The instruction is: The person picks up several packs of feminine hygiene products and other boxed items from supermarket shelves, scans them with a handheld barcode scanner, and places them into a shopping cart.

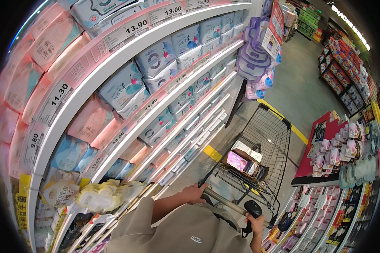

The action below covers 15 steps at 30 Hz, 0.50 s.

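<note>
My left hand (pixel 197 193) rests on the left end of the shopping cart's handlebar (pixel 223 200). At the bar's right end, my right hand (pixel 256 223) holds a black barcode scanner (pixel 252 209) with a rounded head and a wrist strap. Beyond the bar extends the black wire shopping cart (pixel 272 136). In its near part stands a brown paper bag (pixel 262 174) with a pink-purple packet (pixel 237 160) and whitish packets (pixel 256 156) in or beside it; exactly how they lie is unclear.
Left of me, long white shelves (pixel 139 41) hold pink and blue packs of sanitary pads. Purple pad-shaped display cards (pixel 253 53) hang at the shelf end. On the right are a red display panel (pixel 307 151) with hanging packets and more shelving. Farther off stands a stocked display rack (pixel 338 76).
</note>
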### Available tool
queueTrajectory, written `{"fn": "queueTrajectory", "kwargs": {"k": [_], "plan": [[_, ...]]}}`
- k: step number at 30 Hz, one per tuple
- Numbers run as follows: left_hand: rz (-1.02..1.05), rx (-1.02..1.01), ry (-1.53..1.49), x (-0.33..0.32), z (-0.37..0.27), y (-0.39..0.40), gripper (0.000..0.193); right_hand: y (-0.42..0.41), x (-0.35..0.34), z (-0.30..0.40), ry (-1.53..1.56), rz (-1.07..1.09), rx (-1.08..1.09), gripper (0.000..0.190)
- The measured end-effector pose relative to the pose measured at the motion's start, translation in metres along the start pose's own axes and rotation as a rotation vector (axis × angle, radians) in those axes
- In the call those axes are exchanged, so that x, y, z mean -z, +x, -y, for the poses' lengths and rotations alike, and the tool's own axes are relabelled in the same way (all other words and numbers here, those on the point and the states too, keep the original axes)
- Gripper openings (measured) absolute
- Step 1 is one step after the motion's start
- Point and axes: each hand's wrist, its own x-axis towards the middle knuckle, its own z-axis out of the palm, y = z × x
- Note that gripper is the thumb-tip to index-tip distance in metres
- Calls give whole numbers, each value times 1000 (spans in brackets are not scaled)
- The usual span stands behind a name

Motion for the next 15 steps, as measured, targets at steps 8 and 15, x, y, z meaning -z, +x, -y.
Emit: {"fn": "queueTrajectory", "kwargs": {"k": [8,15], "plan": [[-224,114,-65,-18,-13,-2,81,15,-20,56,-77,255,151,13],[-596,161,-156,-51,-32,-38,69,15,-20,88,32,547,226,18]]}}
